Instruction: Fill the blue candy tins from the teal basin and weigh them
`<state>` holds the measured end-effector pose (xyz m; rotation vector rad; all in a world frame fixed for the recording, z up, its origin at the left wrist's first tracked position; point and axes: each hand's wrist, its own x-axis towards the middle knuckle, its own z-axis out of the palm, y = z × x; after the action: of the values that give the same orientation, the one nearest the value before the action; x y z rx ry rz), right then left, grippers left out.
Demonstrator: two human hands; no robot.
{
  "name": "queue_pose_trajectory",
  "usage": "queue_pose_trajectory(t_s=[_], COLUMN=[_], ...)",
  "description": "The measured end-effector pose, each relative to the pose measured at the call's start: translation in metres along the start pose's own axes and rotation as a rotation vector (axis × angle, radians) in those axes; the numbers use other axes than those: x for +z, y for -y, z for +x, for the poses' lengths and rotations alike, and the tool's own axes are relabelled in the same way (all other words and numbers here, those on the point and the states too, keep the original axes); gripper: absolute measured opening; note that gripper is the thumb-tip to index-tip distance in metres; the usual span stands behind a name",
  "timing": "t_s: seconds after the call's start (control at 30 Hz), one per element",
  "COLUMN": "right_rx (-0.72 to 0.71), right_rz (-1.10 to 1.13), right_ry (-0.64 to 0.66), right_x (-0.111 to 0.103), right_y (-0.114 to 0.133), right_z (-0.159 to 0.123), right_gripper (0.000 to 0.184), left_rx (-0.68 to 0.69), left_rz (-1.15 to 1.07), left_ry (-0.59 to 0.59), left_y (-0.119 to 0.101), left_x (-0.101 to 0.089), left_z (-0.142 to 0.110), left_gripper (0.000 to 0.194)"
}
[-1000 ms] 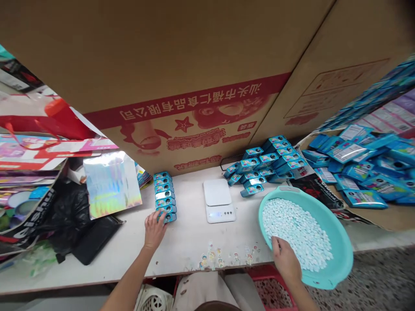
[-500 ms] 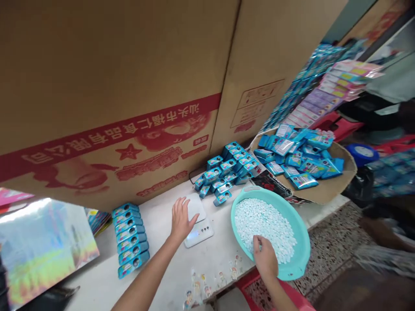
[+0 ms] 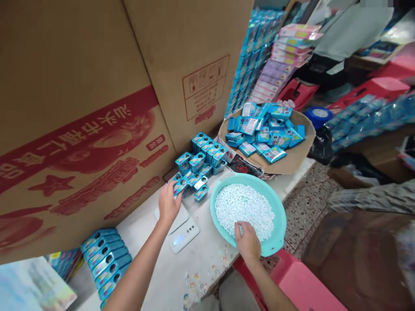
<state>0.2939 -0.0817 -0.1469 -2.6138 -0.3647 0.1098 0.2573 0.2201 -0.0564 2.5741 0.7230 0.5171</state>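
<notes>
Left hand at blue containers crowded on table; grip part-curled, hold unclear. A nudge could topple neighbours. Right hand curled over white pellets, contents hidden; slack grip might spill.

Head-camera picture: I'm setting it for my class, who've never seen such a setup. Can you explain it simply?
There is no machine: these are a person's two bare hands, seen by a camera worn on the head, looking forward and down. On the white table stand a scale, small blue boxes in a cluster and a row, and, at the edge, a turquoise basin of pale pieces. The left hand is at one box in the cluster; whether it is gripped is unclear. The right hand is at the basin's near side, curled over the pieces; what it holds, if anything, is hidden.
</notes>
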Motion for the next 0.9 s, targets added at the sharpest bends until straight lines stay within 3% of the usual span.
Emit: queue_pose_trajectory(t_s=[0.13,0.23,0.53,0.7,0.8,0.9], right_rx=[0.010,0.025,0.020,0.060,0.074,0.077], right_rz=[-0.030,-0.046,-0.070,-0.085,-0.092,-0.103], right_ry=[0.021,0.041,0.053,0.075,0.076,0.069], right_x=[-0.005,-0.008,-0.010,-0.012,-0.014,-0.014], right_y=[0.002,0.002,-0.005,-0.002,0.000,0.001], right_z=[0.001,0.001,-0.005,-0.007,-0.008,-0.008], right_gripper=[0.035,0.035,0.034,0.030,0.030,0.030], left_rx=[-0.108,-0.148,-0.187,-0.217,-0.234,-0.282], left_rz=[0.005,0.028,0.004,0.028,0.080,0.096], left_ry=[0.056,0.087,0.075,0.069,0.006,-0.011], left_y=[0.020,0.035,0.052,0.061,0.063,0.063], left_x=[-0.020,-0.020,0.002,0.000,-0.007,-0.014], left_z=[-0.065,-0.095,-0.104,-0.112,-0.135,-0.177], left_gripper=[0.033,0.033,0.034,0.065,0.081,0.076])
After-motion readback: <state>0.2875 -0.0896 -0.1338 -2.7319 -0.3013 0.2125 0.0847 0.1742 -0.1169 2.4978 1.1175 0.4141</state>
